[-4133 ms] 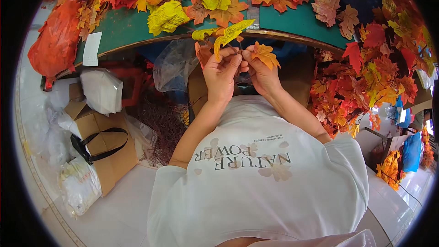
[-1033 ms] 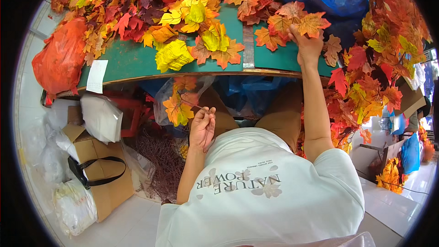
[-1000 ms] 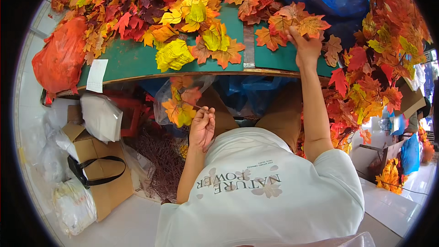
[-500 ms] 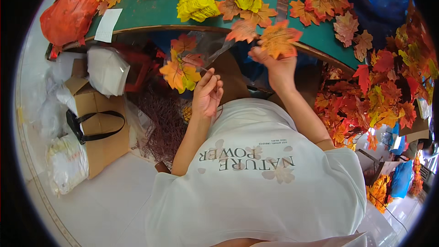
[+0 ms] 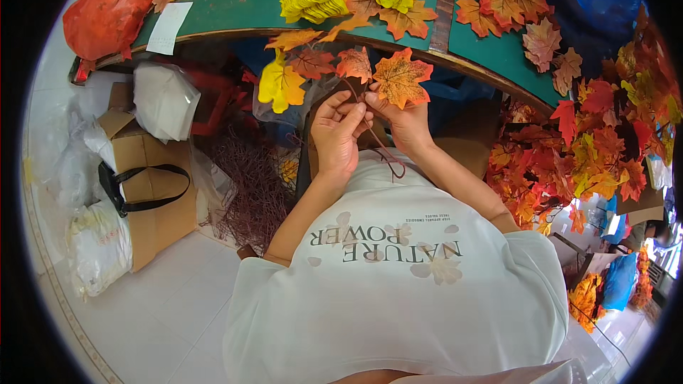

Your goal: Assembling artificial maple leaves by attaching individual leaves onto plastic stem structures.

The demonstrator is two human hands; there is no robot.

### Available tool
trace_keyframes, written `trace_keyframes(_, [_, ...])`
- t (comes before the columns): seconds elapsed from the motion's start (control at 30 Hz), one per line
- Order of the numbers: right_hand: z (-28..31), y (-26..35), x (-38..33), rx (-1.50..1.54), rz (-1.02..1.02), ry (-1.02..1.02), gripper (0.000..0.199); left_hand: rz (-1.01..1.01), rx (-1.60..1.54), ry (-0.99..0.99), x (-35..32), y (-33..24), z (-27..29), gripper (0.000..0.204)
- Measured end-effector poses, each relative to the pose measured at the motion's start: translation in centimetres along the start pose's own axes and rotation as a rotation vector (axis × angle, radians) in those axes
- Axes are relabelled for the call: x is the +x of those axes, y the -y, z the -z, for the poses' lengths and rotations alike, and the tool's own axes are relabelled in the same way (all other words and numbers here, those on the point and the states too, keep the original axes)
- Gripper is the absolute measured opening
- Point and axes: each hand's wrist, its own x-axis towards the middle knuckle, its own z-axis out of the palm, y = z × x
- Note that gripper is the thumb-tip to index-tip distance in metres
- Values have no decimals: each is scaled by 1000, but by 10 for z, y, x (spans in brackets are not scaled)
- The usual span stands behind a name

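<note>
My left hand pinches a thin brown artificial stem in front of my chest; its lower end curls over my shirt. On the stem's upper part sit a yellow leaf, a reddish leaf and other orange leaves. Close beside it, my right hand is closed at the base of a large orange maple leaf, its fingertips meeting the stem near my left thumb. A smaller orange-red leaf stands between the hands. Exactly where leaf and stem join is hidden by my fingers.
The green table ahead bears loose leaves and a yellow leaf stack. An orange-red bag lies far left, a blue bag far right. A cardboard box and brown stems are at left; leaf sprays hang right.
My right hand has come down and left from the table edge with the orange leaf. My left hand has moved right and up with the stem, so both hands now meet.
</note>
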Motion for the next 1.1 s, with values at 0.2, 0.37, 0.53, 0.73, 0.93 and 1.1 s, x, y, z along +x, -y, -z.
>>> trace_keyframes(0.2, [6,-5,0,-81,-38,14,20,12,22,-12,0,0,-3,29])
trace_keyframes(0.37, [8,-5,0,-126,4,73,19,-55,114,1,0,2,-1,32])
trace_keyframes(0.53, [5,6,1,-349,125,146,12,-111,178,-7,2,2,-1,32])
trace_keyframes(0.73, [9,1,5,-364,220,236,14,-162,195,53,9,4,5,28])
trace_keyframes(0.93, [23,-27,18,-707,429,187,16,90,141,2,1,16,24,36])
trace_keyframes(1.1, [-9,8,22,-1113,608,412,17,272,-73,27,0,25,59,33])
